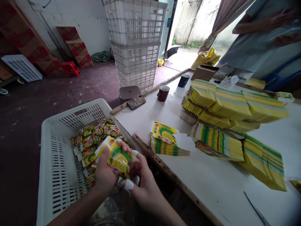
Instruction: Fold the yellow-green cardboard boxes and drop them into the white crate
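Over the crate's near right side, my left hand (105, 174) grips a small yellow-green printed carton (118, 158), its thumb on the near face and fingers round the far edge. My right hand (143, 179) is at the carton's right end, fingers curled against it and thumb lower down. White tape wraps several fingertips. Below lie many small filled cartons (89, 142) in a white plastic crate (50, 125). To the right, a short stack of flat cartons (164, 135) rests on the white table (164, 171) near its wooden edge.
Larger stacks of flat cartons (225, 103) cover the table's right part. A phone (136, 102), a maroon mug (163, 94), a dark cup (183, 80) and scissors (256, 208) lie about. Tall stacked crates (138, 40) stand behind. Another person (251, 40) stands at the far right.
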`<state>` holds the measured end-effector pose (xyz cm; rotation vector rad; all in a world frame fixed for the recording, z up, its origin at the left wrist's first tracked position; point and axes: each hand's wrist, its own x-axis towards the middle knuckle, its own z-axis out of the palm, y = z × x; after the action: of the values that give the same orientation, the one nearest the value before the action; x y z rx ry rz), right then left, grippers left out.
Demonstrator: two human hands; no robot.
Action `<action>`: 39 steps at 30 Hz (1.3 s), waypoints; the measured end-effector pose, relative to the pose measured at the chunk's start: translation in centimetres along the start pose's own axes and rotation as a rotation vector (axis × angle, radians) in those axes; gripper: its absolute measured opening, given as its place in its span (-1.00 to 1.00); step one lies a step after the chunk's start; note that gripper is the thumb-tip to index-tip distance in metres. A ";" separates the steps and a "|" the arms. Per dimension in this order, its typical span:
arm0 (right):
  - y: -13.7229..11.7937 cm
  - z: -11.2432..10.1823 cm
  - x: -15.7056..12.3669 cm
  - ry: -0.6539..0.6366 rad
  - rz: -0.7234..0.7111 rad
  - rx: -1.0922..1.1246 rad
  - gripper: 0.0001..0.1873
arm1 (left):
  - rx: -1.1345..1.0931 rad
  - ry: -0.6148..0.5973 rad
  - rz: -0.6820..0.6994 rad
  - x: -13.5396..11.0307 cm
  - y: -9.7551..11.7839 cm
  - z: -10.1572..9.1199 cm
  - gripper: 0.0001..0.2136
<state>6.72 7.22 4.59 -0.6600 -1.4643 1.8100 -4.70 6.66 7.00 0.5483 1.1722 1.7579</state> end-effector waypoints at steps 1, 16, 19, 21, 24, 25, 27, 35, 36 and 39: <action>0.2 0.5 0.0 -0.023 -0.007 -0.015 -0.28 | -0.044 0.026 0.010 0.1 0.1 -0.1 -0.63; -0.8 -5.5 1.3 0.104 0.078 0.064 -0.74 | 0.326 -0.230 -0.039 0.5 -1.4 -1.9 -0.72; -1.3 -6.7 0.9 0.123 0.044 -0.058 -0.71 | 0.289 -0.267 0.121 0.8 -0.8 -2.3 -0.56; -1.9 -7.4 0.7 0.126 0.051 -0.074 -0.71 | 0.342 -0.274 0.219 1.0 -0.3 -2.4 -0.49; -2.3 -7.6 0.5 0.120 0.103 0.054 -0.73 | 0.412 -0.387 0.110 0.9 0.2 -1.8 -0.50; -2.3 -7.4 0.5 0.117 0.114 0.102 -0.74 | 0.408 -0.447 0.025 0.8 0.3 -1.5 -0.55; -2.1 -6.8 0.4 0.111 0.120 0.182 -0.75 | 0.409 -0.515 -0.112 0.5 0.2 -0.9 -0.67; -0.7 -5.5 0.6 0.095 0.076 0.135 -0.72 | 0.617 -0.371 -0.094 1.0 -0.5 -2.0 -0.73; -0.6 -5.8 0.7 0.109 0.036 0.038 -0.73 | 0.586 -0.379 -0.068 1.1 -0.4 -2.3 -0.68; -0.8 -6.6 0.7 0.061 -0.104 -0.484 -0.79 | 0.484 -0.329 0.136 1.4 0.6 -3.1 -0.31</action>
<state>11.45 11.94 3.85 -0.8452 -1.8765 1.3488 -8.01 6.34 5.92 1.1811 1.3452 1.4153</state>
